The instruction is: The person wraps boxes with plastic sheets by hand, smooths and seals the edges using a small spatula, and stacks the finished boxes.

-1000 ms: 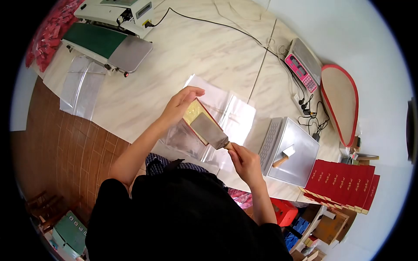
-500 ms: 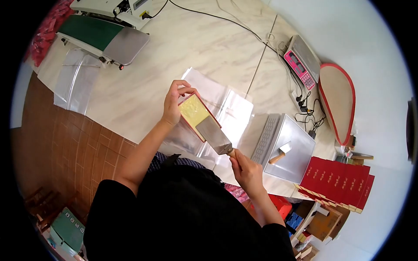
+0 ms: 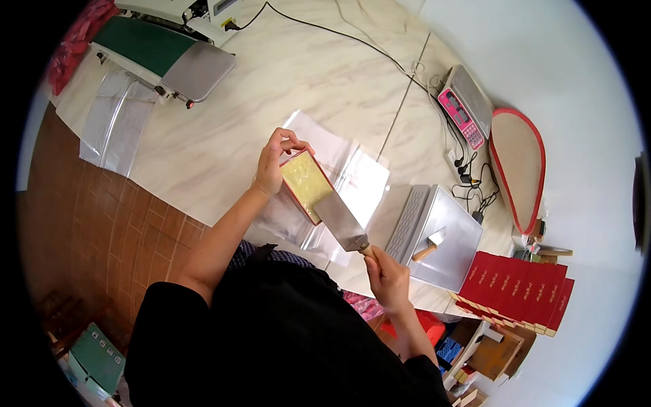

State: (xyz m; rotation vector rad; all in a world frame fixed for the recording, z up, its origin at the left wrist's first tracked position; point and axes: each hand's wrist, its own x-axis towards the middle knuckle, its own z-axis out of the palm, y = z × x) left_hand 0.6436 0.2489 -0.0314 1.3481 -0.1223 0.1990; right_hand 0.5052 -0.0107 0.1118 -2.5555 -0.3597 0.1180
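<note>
My left hand (image 3: 271,164) grips the upper end of a red-edged rectangular box (image 3: 301,179), its fingers curled over the rim. Pale yellow material with a shiny, uneven surface shows inside the box. In my right hand (image 3: 388,278) is a scraper (image 3: 344,224) with a wide metal blade and a wooden handle. The blade tip lies over the lower right part of the yellow surface; whether it presses in, I cannot tell. Clear plastic sheets (image 3: 369,182) lie beneath and beside the box.
Right of my hands, a metal tray (image 3: 451,254) carries a smaller scraper (image 3: 428,245). Beyond stand dark red boxes (image 3: 515,285), a scale (image 3: 462,112), tangled cables (image 3: 478,190) and a red-rimmed board (image 3: 519,163). A green-belted machine (image 3: 146,44) and clear plastic bags (image 3: 119,122) occupy the far left.
The scraper has drawn back toward the lower right, so more of the yellow surface shows. My left hand still holds the box. The view has shifted slightly.
</note>
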